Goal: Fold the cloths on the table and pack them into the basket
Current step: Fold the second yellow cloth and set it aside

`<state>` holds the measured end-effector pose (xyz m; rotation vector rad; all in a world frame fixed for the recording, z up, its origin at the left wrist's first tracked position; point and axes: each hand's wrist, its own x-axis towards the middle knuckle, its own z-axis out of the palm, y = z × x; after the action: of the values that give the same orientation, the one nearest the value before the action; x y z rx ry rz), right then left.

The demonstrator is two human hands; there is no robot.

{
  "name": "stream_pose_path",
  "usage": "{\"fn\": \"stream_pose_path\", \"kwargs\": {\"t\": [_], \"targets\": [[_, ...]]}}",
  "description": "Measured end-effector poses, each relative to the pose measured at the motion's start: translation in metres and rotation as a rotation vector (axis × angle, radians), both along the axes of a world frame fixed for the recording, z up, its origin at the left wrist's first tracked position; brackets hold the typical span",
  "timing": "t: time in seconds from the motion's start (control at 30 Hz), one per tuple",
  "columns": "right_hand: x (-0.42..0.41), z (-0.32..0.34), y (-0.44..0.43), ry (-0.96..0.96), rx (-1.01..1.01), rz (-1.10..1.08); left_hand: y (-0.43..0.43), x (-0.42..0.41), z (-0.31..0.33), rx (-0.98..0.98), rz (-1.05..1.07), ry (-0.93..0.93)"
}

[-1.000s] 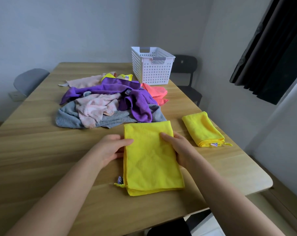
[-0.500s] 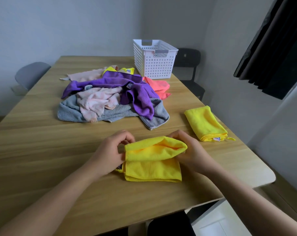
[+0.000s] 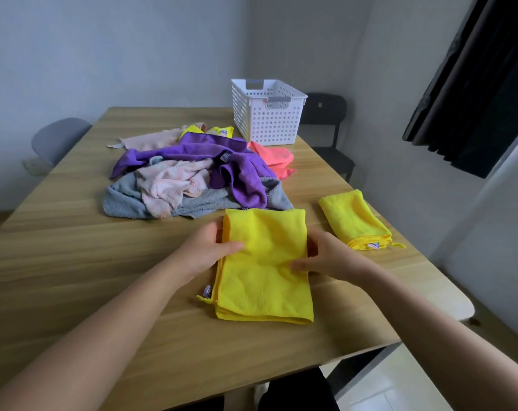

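Observation:
A yellow cloth (image 3: 263,268) lies folded in a long strip on the wooden table (image 3: 73,262) in front of me. My left hand (image 3: 207,250) pinches its left edge, thumb on top. At the right edge my right hand (image 3: 328,256) pinches it the same way. A second yellow cloth (image 3: 352,218), folded small, lies to the right near the table edge. Behind them is a loose pile: a purple cloth (image 3: 240,170), a pale pink cloth (image 3: 168,179), a grey cloth (image 3: 204,203) and a coral cloth (image 3: 275,158). The white perforated basket (image 3: 269,126) stands at the far right.
A grey chair (image 3: 59,137) stands at the table's left side and a black chair (image 3: 326,114) behind the basket. A dark curtain (image 3: 474,84) hangs at the right. The table's right edge runs close to the small folded cloth.
Half a second ago the yellow cloth was doubled over towards me; now it lies stretched out long again. Both hands hold its side edges near the middle.

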<state>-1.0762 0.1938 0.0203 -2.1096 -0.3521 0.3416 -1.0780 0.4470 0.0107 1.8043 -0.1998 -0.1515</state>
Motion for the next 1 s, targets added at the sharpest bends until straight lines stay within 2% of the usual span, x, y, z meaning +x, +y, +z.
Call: {"fn": "stream_pose_path", "kwargs": {"t": [0.13,0.27,0.37,0.47,0.57,0.67,0.77,0.83,1.0], "targets": [[0.001,-0.008,0.000,-0.109,-0.024,-0.092,0.000,0.001,-0.005,-0.031,0.093,-0.085],[-0.001,-0.004,-0.003,0.036,0.114,0.015,0.001,0.003,-0.007,-0.066,0.095,-0.049],[0.001,-0.004,-0.006,-0.027,-0.010,0.078,0.002,0.005,-0.009,0.028,0.063,-0.040],[0.003,-0.009,-0.006,-0.138,-0.079,0.036,0.002,0.003,-0.007,-0.018,0.089,-0.097],[-0.003,-0.010,-0.007,-0.103,0.022,0.054,0.005,-0.002,-0.006,-0.047,0.083,-0.131],[-0.010,-0.001,-0.005,0.045,0.227,0.076,0.008,-0.003,-0.008,0.003,0.043,-0.177],[-0.011,0.000,-0.007,0.054,0.304,0.036,0.007,-0.008,-0.007,0.042,0.043,-0.252],[-0.011,-0.005,-0.008,-0.017,0.267,0.017,0.007,-0.015,-0.006,0.069,-0.039,-0.346],[-0.019,-0.023,-0.008,-0.437,0.026,0.039,0.009,-0.032,-0.005,0.185,-0.147,-0.530]]}}
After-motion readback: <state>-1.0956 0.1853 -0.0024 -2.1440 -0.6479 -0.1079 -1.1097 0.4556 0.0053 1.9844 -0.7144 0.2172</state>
